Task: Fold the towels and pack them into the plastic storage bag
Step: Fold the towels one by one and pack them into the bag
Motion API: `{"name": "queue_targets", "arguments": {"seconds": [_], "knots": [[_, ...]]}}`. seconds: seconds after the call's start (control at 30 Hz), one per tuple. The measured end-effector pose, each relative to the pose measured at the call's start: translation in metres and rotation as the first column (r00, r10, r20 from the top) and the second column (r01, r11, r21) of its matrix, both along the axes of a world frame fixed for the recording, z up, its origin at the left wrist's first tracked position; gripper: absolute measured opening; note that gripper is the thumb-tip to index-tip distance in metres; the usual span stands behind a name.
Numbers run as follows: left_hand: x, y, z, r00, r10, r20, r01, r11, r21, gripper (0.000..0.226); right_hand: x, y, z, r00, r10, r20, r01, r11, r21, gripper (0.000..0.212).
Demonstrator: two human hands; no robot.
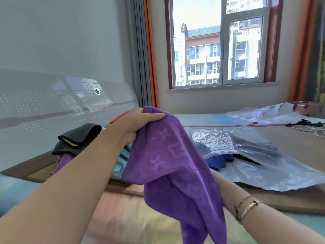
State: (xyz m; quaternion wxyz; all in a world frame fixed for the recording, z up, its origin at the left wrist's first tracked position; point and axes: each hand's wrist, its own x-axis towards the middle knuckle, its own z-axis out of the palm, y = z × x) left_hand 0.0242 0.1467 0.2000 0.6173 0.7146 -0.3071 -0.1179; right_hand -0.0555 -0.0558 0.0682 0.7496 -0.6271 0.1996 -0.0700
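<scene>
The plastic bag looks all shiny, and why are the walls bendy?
Head view: window daylight glares off the crinkled plastic bag; the wide-angle lens curves the wall panel; the floor near the bottom edge is blurry; the purple towel in the left hand stays fairly sharp.

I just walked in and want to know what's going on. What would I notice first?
First, the big purple towel hanging in the middle, held up at its top edge by the left hand. The right hand is hidden behind it. To the right, a shiny plastic bag lies flat with dark cloth inside, and on the left sits a pile of towels.
</scene>
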Motion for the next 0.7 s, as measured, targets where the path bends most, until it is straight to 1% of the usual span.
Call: {"name": "queue_targets", "arguments": {"seconds": [0.07,0.1,0.13,0.2,0.27,0.3,0.33,0.37,0.4,0.43,0.5,0.53,0.57,0.6,0.63,0.67,0.7], "knots": [[0.009,0.001,-0.006,0.987,0.146,0.065,-0.151,0.985,0.084,0.007,-0.012,-0.004,0.001,0.999,0.016,-0.043,-0.020,0.997,-0.081,0.032],[0.015,0.001,-0.010,0.969,0.218,0.113,-0.231,0.965,0.125,0.011,-0.021,-0.008,0.002,0.997,0.012,-0.070,-0.017,0.998,-0.062,0.032],[0.021,0.003,-0.014,0.946,0.282,0.161,-0.307,0.938,0.162,0.018,-0.028,-0.016,0.008,0.997,-0.003,-0.083,0.002,1.000,-0.011,0.030],[0.031,0.008,-0.023,0.895,0.383,0.228,-0.425,0.889,0.171,0.041,-0.047,-0.024,0.025,0.998,-0.018,-0.057,0.021,0.999,0.048,0.017],[0.035,0.013,-0.029,0.874,0.445,0.196,-0.476,0.867,0.150,0.077,-0.058,-0.038,0.043,0.998,-0.045,-0.045,0.047,0.998,0.049,0.018],[0.037,0.014,-0.031,0.864,0.471,0.177,-0.496,0.858,0.136,0.087,-0.064,-0.044,0.049,0.997,-0.043,-0.060,0.044,0.999,0.016,0.020],[0.037,0.015,-0.031,0.866,0.478,0.147,-0.495,0.860,0.124,0.083,-0.070,-0.047,0.055,0.997,-0.046,-0.068,0.044,0.999,-0.022,0.018],[0.041,0.014,-0.032,0.887,0.445,0.123,-0.456,0.886,0.086,0.065,-0.074,-0.050,0.060,0.997,-0.062,-0.052,0.059,0.997,-0.044,0.016],[0.043,0.015,-0.031,0.924,0.375,0.074,-0.380,0.922,0.070,0.041,-0.079,-0.053,0.066,0.997,-0.076,-0.013,0.075,0.996,-0.053,0.019],[0.043,0.016,-0.031,0.957,0.290,0.025,-0.291,0.954,0.069,0.024,-0.082,-0.055,0.071,0.996,-0.079,0.034,0.080,0.996,-0.047,0.024],[0.043,0.019,-0.031,0.993,0.110,-0.041,-0.105,0.990,0.094,0.040,-0.089,-0.055,0.080,0.993,-0.013,0.114,0.023,0.996,-0.085,0.028],[0.041,0.021,-0.030,0.998,0.036,-0.055,-0.028,0.990,0.137,0.039,-0.092,-0.053,0.084,0.992,0.049,0.118,-0.031,0.989,-0.146,0.032],[0.035,0.023,-0.029,0.998,-0.032,-0.054,0.042,0.978,0.202,0.035,-0.096,-0.051,0.087,0.991,0.107,0.078,-0.084,0.965,-0.248,0.040],[0.029,0.026,-0.027,0.994,-0.099,-0.039,0.107,0.951,0.292,0.037,-0.100,-0.048,0.089,0.990,0.144,0.004,-0.132,0.918,-0.374,0.047],[0.025,0.028,-0.027,0.990,-0.143,-0.002,0.132,0.910,0.392,0.045,-0.103,-0.046,0.092,0.984,0.153,-0.086,-0.175,0.843,-0.509,0.052],[0.023,0.030,-0.026,0.983,-0.175,0.052,0.126,0.857,0.500,0.051,-0.106,-0.043,0.095,0.975,0.131,-0.177,-0.215,0.743,-0.634,0.053],[0.023,0.032,-0.026,0.973,-0.194,0.121,0.085,0.798,0.596,0.055,-0.106,-0.043,0.096,0.964,0.080,-0.253,-0.246,0.629,-0.738,0.052]]}}
